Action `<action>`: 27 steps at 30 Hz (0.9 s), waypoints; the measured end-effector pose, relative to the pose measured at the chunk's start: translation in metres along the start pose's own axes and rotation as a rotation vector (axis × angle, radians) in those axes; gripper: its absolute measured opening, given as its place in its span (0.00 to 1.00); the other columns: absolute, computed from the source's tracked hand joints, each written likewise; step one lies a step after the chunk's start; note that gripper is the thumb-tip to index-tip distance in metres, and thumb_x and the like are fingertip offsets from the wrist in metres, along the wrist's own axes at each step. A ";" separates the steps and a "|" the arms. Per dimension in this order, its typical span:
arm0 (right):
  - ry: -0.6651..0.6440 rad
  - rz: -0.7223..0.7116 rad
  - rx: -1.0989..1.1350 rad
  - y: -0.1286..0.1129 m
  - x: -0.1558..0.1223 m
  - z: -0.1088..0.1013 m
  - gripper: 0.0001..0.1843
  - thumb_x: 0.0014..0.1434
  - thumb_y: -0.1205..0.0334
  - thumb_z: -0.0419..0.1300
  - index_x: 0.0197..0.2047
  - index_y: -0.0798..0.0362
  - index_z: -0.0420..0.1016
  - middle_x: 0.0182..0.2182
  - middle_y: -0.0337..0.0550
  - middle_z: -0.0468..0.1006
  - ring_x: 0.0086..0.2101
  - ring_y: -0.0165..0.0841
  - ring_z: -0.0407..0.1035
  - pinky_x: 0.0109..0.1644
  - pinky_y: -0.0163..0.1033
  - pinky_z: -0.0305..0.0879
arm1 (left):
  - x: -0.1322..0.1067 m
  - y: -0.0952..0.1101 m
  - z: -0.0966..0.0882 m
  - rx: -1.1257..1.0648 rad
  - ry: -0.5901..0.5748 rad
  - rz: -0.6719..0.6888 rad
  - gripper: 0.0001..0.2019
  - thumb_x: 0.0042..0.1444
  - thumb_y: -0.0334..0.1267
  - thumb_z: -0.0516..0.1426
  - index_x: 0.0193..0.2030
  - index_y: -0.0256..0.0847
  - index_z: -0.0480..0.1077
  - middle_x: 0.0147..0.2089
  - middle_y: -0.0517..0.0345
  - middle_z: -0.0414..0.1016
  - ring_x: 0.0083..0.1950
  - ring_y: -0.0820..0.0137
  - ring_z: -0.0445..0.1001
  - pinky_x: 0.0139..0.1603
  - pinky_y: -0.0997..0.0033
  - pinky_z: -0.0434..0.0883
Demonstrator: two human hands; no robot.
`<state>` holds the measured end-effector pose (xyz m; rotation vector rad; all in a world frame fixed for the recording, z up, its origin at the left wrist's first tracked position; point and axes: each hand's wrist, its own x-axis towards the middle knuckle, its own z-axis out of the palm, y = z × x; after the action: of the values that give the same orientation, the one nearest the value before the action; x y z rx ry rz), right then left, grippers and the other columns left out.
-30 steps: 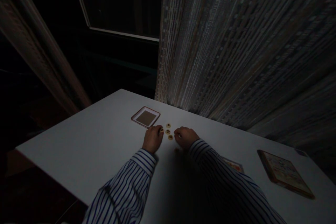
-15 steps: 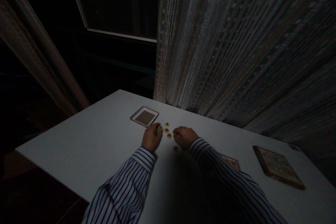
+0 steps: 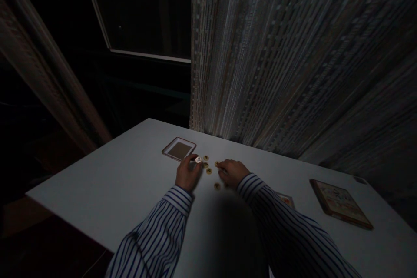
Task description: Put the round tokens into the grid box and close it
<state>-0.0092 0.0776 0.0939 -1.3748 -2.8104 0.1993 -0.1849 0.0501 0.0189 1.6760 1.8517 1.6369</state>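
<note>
Several small round yellow tokens (image 3: 207,167) lie on a white table (image 3: 124,182) between my two hands. My left hand (image 3: 186,173) rests on the table with its fingertips pinched on one pale token (image 3: 198,160). My right hand (image 3: 232,173) is curled, its fingertips touching a token (image 3: 216,164) at its left. Another token (image 3: 216,186) lies just in front of my right wrist. Both arms wear blue-and-white striped sleeves.
A small square tray with a brown inside (image 3: 179,149) sits just beyond my left hand. A flat printed board (image 3: 339,203) lies at the right, and a card (image 3: 286,200) peeks from under my right sleeve. A curtain (image 3: 293,52) hangs behind; the room is dark.
My left fingers have tilted the pale token up off the table. The right hand shifted slightly, uncovering the token near its wrist. The view moved a little.
</note>
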 end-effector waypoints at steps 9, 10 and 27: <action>0.013 -0.014 0.003 0.003 -0.017 -0.010 0.19 0.54 0.60 0.48 0.48 0.53 0.69 0.42 0.48 0.74 0.43 0.37 0.66 0.45 0.41 0.57 | -0.005 0.019 -0.006 -0.024 -0.058 0.055 0.13 0.50 0.39 0.55 0.42 0.39 0.67 0.40 0.53 0.74 0.43 0.67 0.71 0.46 0.65 0.68; 0.013 -0.012 0.005 0.004 -0.019 -0.011 0.19 0.54 0.60 0.48 0.48 0.53 0.69 0.43 0.48 0.73 0.43 0.37 0.66 0.45 0.41 0.57 | -0.006 0.020 -0.006 -0.026 -0.068 0.062 0.13 0.50 0.40 0.54 0.43 0.39 0.67 0.41 0.53 0.73 0.43 0.67 0.71 0.46 0.65 0.68; 0.087 -0.001 0.056 0.009 -0.051 -0.019 0.18 0.54 0.60 0.50 0.48 0.53 0.70 0.42 0.46 0.74 0.43 0.35 0.66 0.46 0.39 0.57 | -0.019 0.065 -0.012 -0.006 -0.112 0.204 0.13 0.50 0.37 0.56 0.44 0.39 0.66 0.42 0.53 0.73 0.44 0.66 0.71 0.47 0.63 0.68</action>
<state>0.0304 0.0454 0.1142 -1.3373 -2.7138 0.2115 -0.1469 0.0137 0.0633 1.9669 1.6707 1.5801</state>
